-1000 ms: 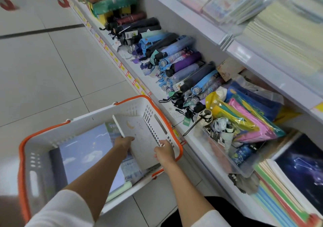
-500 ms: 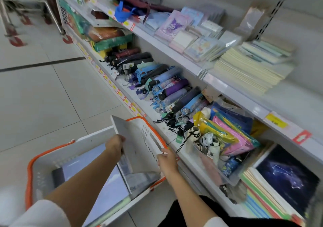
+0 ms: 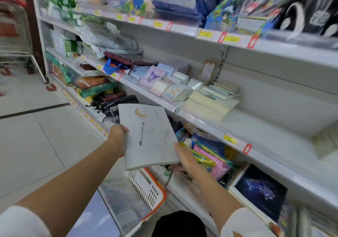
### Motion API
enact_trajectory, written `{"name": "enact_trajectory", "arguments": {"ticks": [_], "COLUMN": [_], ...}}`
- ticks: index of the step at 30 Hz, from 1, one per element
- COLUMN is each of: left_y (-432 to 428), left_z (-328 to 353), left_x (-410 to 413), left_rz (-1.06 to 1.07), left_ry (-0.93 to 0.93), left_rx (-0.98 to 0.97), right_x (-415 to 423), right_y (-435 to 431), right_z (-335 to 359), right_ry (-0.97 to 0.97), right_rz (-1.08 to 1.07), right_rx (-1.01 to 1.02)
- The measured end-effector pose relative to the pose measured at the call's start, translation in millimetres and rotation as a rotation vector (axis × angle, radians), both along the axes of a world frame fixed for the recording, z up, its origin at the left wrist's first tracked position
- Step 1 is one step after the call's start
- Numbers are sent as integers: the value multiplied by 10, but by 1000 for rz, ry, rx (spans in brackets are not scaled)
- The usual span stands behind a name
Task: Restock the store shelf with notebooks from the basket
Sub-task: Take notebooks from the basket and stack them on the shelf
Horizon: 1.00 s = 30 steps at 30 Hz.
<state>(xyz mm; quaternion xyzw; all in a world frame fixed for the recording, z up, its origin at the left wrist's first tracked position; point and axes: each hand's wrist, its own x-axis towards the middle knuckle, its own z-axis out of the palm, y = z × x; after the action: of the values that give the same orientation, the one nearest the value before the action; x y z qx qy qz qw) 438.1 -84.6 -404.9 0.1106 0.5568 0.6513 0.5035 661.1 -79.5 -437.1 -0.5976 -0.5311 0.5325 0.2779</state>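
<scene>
grey notebook: was held in the air between both hands, cover up with a yellow moon on it, tilted, above the basket and in front of the lower shelves; it lay on no shelf yet.
left hand: pinched the notebook's left edge, thumb on the cover and fingers curled behind it; this looked like the firmer hold.
right hand: met the lower right edge near the corner; blur and the cover hid its fingers, so i could not tell whether it gripped or only propped from below.
step in hand: by my reading, carrying the notebook from basket to shelf.
basket: white with an orange rim, sat low by the person's knees, with more wrapped notebooks flat inside.
shelf: the middle board showed a bare patch just right of a cream stack of thin notebooks; that seemed the likeliest landing spot, though this was a guess.
doing it well: the notebook would want levelling first, then its far edge lifted over the front lip and its price tag, then a flat slide in, square to the cream stack, both hands on until the board bore it.
hazards: umbrellas and bright pouches crowded the board just beneath; a low sweep could snag them, and the thin cover looked likely to flex.
</scene>
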Motion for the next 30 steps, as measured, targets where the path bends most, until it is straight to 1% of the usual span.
{"name": "enact_trajectory", "arguments": {"ticks": [1, 4, 6, 9, 12, 14, 16, 19, 21, 23, 25, 28, 30], "left_y": [26, 64, 97, 184, 445, 458, 461, 527, 645, 781, 966, 1346, 1634], "left_z": [75, 321, 459, 687, 816, 985, 1089, 1087, 1021, 962, 925, 882, 813], "left_x": [59, 346, 601, 1035, 1462, 1835, 2221, 2728, 3001, 3214, 3403, 3625, 3759], "left_rz": [-21, -110, -175, -245, -375, -508, -656, -858, -937, -964, -948, -877, -854], "left_ry": [14, 30, 50, 64, 79, 87, 76, 98, 152, 203, 291, 468, 523], "left_rx": [22, 44, 78, 86, 124, 175, 187, 150, 182, 205, 198, 202, 184], "right_x": [64, 347, 598, 1001, 1432, 1741, 2062, 2489, 2708, 2894, 3038, 3196, 3290], "right_y": [-25, -115, -162, -234, -290, -305, -307, -286, -239, -142, -2, 285, 495], "right_z": [73, 342, 494, 761, 1032, 1162, 1234, 1275, 1295, 1309, 1303, 1224, 1151], "right_ry": [9, -75, -93, -13, 40, 77, 92, 45, 0, -6, -6, -20, -36], "right_rz": [-29, -100, -186, -310, -430, -521, -623, -740, -812, -871, -922, -989, -1003], "right_rx": [64, 289, 382, 478, 544, 561, 564, 590, 602, 607, 604, 538, 485]}}
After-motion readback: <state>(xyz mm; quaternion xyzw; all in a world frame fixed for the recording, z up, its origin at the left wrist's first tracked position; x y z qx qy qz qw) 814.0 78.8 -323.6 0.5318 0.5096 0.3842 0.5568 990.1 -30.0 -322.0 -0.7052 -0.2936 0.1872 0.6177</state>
